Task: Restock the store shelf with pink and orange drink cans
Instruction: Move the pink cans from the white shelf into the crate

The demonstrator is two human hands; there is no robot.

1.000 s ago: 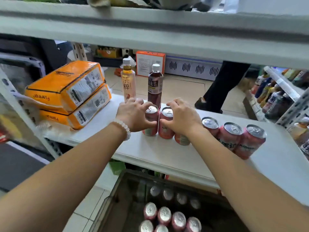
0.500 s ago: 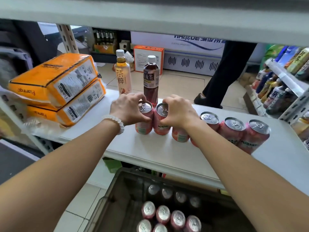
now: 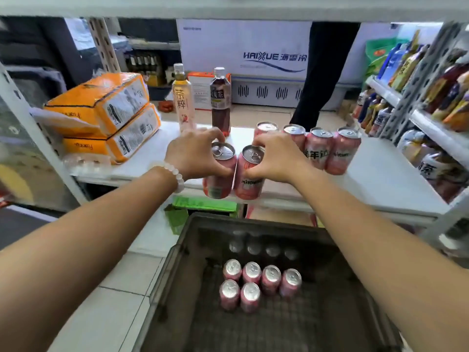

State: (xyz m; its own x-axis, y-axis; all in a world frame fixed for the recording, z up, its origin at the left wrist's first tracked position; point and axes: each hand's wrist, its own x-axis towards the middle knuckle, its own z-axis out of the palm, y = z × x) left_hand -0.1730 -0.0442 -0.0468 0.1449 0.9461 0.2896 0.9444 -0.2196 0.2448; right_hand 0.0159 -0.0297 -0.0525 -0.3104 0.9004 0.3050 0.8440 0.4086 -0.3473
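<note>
The cans (image 3: 219, 171) are glossy pink metal with bare silvery tops. The shelf (image 3: 385, 179) is smooth, matt white. At ten o'clock, orange packs (image 3: 111, 115) wear shiny plastic wrap. The crate (image 3: 330, 313) looks like dull grey plastic with a mesh floor.

1. The left hand (image 3: 196, 154) covers the far side of the can (image 3: 220, 171) it grips, and the right hand (image 3: 275, 158) hides most of the label of its can (image 3: 250, 174).
2. The leftmost of the cans in the row (image 3: 266, 128) behind the right hand shows only its top.
3. Four can tops at the back of the crate (image 3: 256, 246) sit in shadow, too dim to read.
4. The standing person (image 3: 322, 72) is cut off above the legs by the upper shelf.
5. The bottles on the right rack (image 3: 446, 92) are smeared; their labels cannot be read.
</note>
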